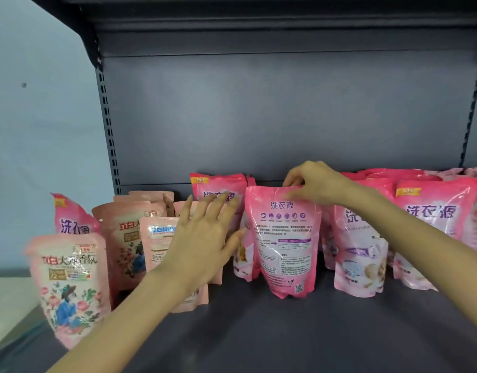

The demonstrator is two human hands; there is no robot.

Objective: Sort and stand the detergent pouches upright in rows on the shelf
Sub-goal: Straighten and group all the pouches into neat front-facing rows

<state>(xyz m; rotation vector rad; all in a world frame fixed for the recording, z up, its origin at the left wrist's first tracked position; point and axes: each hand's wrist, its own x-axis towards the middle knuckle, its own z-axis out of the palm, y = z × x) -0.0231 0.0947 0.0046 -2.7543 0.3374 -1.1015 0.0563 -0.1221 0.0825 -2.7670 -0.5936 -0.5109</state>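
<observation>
Pink pouch [286,243] top, pinching it with the right hand [321,187], stretching the left hand [202,246] out flat, fingers splayed, empty.

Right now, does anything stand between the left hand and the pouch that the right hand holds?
Nothing visible does. The open left hand is just left of the pouch, thumb near its edge, while the right hand pinches its top.

Left hand [202,238] is flat, fingers spread, reaching toward one o'clock. Right hand [315,184], forearm entering from four o'clock, pinches a pouch [286,246] top.
</observation>
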